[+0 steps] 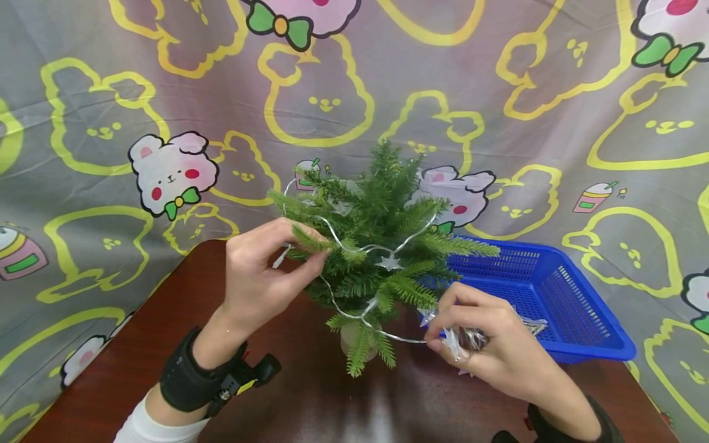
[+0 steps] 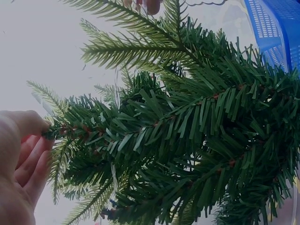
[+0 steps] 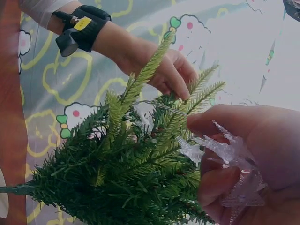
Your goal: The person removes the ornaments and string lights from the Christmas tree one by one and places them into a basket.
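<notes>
A small artificial Christmas tree (image 1: 388, 191) stands on the table. A string of star lights (image 1: 399, 339) on clear wire loops around its branches, and one clear star (image 1: 389, 263) hangs at the front. My left hand (image 1: 260, 271) pinches a branch tip on the tree's left side, which the left wrist view shows between thumb (image 2: 30, 123) and fingers. To the right of the tree, my right hand (image 1: 498, 335) pinches the wire, which runs taut to the lower branches. Several clear plastic stars (image 3: 241, 176) are bunched inside that hand. Part of the bunch is hidden by the fingers.
Behind the tree on the right sits a blue plastic basket (image 1: 576, 295), with something in clear wrapping near its front. The brown tabletop (image 1: 166, 320) lies under everything. A grey curtain (image 1: 221, 111) with cartoon animals hangs close behind.
</notes>
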The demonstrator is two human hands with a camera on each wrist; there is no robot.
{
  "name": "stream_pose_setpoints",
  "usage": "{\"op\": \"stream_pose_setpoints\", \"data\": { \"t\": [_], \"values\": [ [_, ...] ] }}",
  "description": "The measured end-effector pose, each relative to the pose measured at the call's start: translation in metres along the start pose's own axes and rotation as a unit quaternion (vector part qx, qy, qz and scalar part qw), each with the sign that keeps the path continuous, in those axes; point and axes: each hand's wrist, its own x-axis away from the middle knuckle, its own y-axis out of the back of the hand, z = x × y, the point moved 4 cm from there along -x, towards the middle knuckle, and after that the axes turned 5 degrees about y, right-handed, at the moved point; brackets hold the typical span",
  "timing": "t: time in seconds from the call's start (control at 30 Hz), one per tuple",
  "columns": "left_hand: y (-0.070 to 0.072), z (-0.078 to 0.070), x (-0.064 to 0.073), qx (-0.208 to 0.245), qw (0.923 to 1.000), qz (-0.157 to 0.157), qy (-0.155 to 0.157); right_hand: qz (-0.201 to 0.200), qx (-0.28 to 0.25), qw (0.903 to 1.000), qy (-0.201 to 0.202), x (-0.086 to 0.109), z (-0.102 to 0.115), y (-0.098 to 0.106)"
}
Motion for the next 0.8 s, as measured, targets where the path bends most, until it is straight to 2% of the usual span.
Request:
{"op": "stream_pose_setpoints", "data": {
  "t": [0.07,0.27,0.33,0.43,0.6,0.7,0.8],
  "values": [
    [-0.001,-0.001,0.0,0.001,1.0,0.001,-0.004,0.0,-0.012,0.9999,-0.005,0.002,-0.001,0.0],
    [-0.001,0.0,0.001,-0.003,1.0,-0.001,0.004,0.021,-0.041,0.9968,-0.065,0.008,-0.003,0.001],
    [0.0,0.0,0.002,-0.006,0.9999,-0.008,0.013,0.021,-0.051,0.9968,-0.058,0.009,-0.004,0.001],
    [0.001,0.001,0.003,-0.008,0.9996,-0.014,0.024,0.018,-0.07,0.997,-0.026,0.008,-0.004,0.0],
    [0.006,0.003,0.001,-0.009,0.9995,-0.022,0.021,0.016,-0.113,0.9933,0.016,0.009,-0.006,-0.007],
    [0.011,0.004,0.0,0.014,0.9987,-0.042,0.024,0.006,-0.116,0.9931,0.012,0.008,-0.007,-0.011],
    [0.016,0.006,-0.002,0.056,0.9954,-0.071,0.033,-0.002,-0.128,0.9918,0.0,0.007,-0.006,-0.013]
  ]
}}
